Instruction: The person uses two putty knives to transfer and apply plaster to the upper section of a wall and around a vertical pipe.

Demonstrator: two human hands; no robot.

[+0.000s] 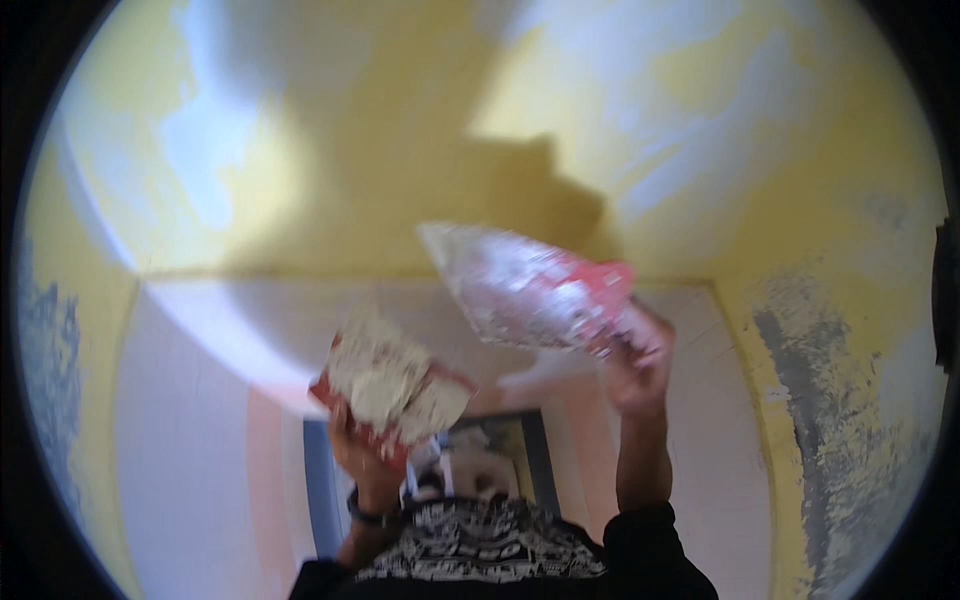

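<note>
My right hand (640, 360) is closed around the red end of a wide putty scraper (525, 290). Its broad pale blade is smeared with white and points up and left, blurred by motion, with the wall close behind. Lower and to the left, my left hand (368, 462) grips a flat red putty board (388, 442) from beneath. Thick cream putty (375, 385) covers most of the board, with red showing at its edges and corner. The scraper and the board are apart.
A yellow wall (380, 190) with whitish patches rises ahead, carrying shadows of the scraper and of me. Grey rough patches (800, 400) mark the right side wall, and a bluish patch (50, 350) the left one. Pale tiled floor (190, 430) lies below.
</note>
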